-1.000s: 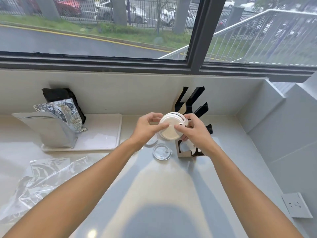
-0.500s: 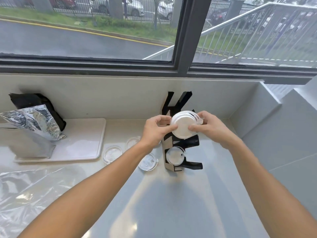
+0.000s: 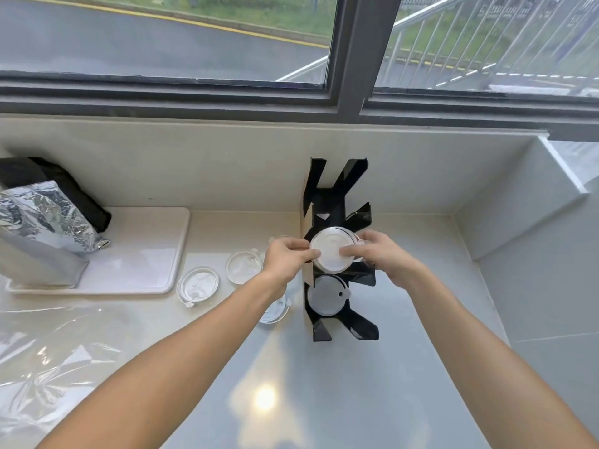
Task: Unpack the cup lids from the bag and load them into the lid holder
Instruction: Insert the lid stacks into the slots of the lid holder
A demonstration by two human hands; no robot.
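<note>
While both hands grip one stack of white round plastic cup lids (image 3: 330, 254), it sits at the middle slot of the black slotted lid holder (image 3: 340, 202).
Nearest: crumpled clear plastic bag (image 3: 42, 358), left. Lower slot holds another lid (image 3: 325, 298). Left hand (image 3: 287, 257) and right hand (image 3: 376, 254) pinch the stack's sides, thumbs on its face. Two clear lids (image 3: 197, 283) lie leftward; silver foil pouch (image 3: 42, 218) beyond.

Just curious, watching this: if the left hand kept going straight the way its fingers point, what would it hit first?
The left hand points rightward across the stack of white lids it already pinches, so past them it would probably meet the right hand gripping the other side. Depth is hard to judge here.
</note>
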